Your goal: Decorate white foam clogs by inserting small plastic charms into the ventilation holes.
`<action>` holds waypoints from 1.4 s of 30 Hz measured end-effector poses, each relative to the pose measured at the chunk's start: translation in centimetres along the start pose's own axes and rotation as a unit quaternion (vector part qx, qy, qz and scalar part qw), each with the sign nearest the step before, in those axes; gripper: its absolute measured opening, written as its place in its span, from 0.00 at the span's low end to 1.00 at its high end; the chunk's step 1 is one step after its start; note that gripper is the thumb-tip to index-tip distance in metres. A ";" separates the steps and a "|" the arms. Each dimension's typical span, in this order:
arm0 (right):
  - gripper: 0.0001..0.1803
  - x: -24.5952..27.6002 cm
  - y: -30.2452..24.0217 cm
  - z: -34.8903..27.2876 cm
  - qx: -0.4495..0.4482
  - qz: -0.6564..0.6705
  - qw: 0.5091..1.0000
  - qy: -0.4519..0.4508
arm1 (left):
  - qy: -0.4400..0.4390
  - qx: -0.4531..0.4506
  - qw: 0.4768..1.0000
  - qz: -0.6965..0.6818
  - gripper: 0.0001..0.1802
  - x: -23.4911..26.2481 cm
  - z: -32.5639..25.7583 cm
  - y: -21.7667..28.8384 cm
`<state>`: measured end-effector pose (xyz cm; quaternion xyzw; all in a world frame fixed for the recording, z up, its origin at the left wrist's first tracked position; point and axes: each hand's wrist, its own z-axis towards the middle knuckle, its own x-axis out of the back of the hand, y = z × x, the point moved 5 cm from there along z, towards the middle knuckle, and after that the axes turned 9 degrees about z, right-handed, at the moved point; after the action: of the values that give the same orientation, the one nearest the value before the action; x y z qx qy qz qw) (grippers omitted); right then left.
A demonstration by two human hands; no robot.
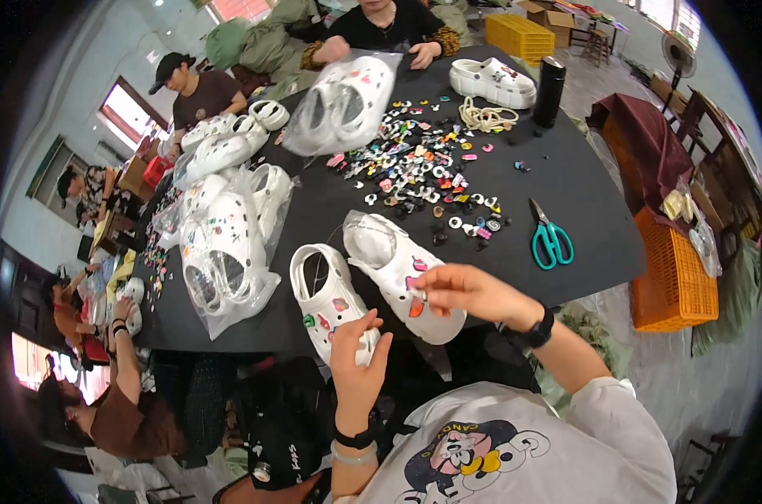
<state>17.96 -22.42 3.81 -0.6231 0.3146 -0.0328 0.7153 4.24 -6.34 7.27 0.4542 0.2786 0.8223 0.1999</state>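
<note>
Two white clogs stand side by side at the near edge of the black table. My left hand (357, 357) is over the toe of the left clog (312, 273), thumb and fingers apart, holding nothing visible. Green, pink and other charms dot that toe. Above the front of the right clog (389, 252), my right hand (465, 294) pinches a small pink shoe charm (411, 284) at its fingertips. A pink charm (419, 265) and a red-orange charm (416, 308) sit close by on the same clog. Clear plastic (368, 235) shows inside its heel opening.
Loose charms (431, 168) are heaped mid-table. Teal-handled scissors (552, 242) lie to the right. Bagged clogs (225, 252) are at left; a co-worker opposite handles another bagged pair (343, 101). A black bottle (549, 91), white clog (492, 81) and cord (487, 116) occupy the far right.
</note>
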 end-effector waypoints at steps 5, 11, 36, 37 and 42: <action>0.15 -3.7 1.1 -0.8 -0.023 0.011 0.998 -0.056 | -0.050 -0.044 0.996 -0.056 0.22 -0.1 0.3 1.4; 0.18 -2.9 1.2 -1.2 0.000 -0.026 1.000 -0.001 | -0.049 0.014 0.995 -0.082 0.12 -0.9 1.5 -0.6; 0.11 4.3 3.7 -1.7 0.105 -0.053 0.976 0.183 | -0.158 -0.175 0.962 0.138 0.16 -2.6 10.0 -2.8; 0.11 4.6 4.1 -1.8 0.092 -0.056 0.975 0.193 | -0.170 -0.124 0.967 0.141 0.23 -2.3 10.5 -2.2; 0.09 3.5 4.3 -1.9 0.097 -0.105 0.969 0.203 | -0.240 -0.229 0.932 0.146 0.28 -3.0 12.5 -1.8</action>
<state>18.35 -24.67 -1.55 -0.5604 0.3817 -0.2641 0.6860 16.61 -3.26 9.65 0.6153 -0.0433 0.7505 0.2372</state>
